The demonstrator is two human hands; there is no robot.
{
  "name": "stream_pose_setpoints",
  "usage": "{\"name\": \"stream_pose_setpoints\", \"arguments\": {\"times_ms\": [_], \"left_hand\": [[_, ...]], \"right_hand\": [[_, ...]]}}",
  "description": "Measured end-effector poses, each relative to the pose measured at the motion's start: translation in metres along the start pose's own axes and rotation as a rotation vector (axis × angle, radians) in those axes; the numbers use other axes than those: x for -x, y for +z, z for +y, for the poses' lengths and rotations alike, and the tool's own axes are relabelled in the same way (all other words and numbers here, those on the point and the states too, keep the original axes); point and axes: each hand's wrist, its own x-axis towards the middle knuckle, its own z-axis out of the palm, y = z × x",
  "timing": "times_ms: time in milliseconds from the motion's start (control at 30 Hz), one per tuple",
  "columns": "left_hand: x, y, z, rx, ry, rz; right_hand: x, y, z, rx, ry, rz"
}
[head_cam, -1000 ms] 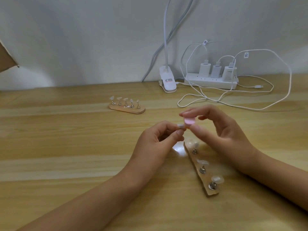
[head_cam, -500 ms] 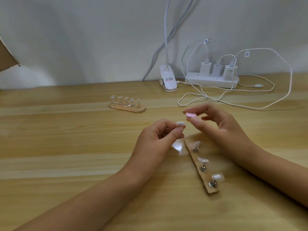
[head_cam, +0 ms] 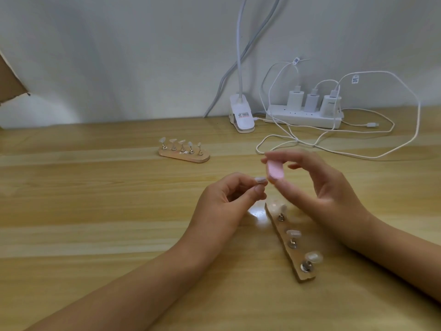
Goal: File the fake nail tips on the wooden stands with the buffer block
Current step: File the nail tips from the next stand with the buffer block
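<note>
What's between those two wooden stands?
The left hand, pinching a nail tip, lies between the far stand and the near stand; the rest is bare table. Head view.

right grip (head_cam: 322, 187): raised clear half a second ago, now back down close to left grip (head_cam: 226, 204) | buffer block (head_cam: 275, 170): was edge-on, now turned with its broad pink face to the camera | gap: block's lower edge again just beside the nail tip (head_cam: 260, 179), contact unclear
</note>
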Motion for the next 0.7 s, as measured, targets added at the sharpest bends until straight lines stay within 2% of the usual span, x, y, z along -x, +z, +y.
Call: {"name": "stream_pose_setpoints", "arguments": {"times_ms": [67,133,267,367,433,700], "left_hand": [[0.0000,-0.0002,-0.0007,0.004,0.002,0.001],[0.0004,-0.0003,0.0000,0.008,-0.005,0.001],[0.0006,0.0002,0.0016,0.022,0.005,-0.004],[0.0007,0.0006,0.0034,0.041,-0.008,0.003],[0.0009,-0.0004,0.0039,0.068,-0.012,0.006],[-0.0007,-0.0011,0.0026,0.064,-0.025,-0.022]], "right_hand": [[-0.0004,0.0002,0.0020,0.032,0.002,-0.022],[-0.0015,-0.0015,0.0033,-0.035,0.077,0.017],[0.0015,0.0016,-0.0012,0.028,-0.057,-0.021],[-0.0051,0.0002,0.0055,-0.031,0.087,0.053],[-0.0084,-0.0026,0.0068,-0.090,0.120,0.110],[-0.0034,-0.0008,0.0069,-0.038,-0.083,0.112]]}}
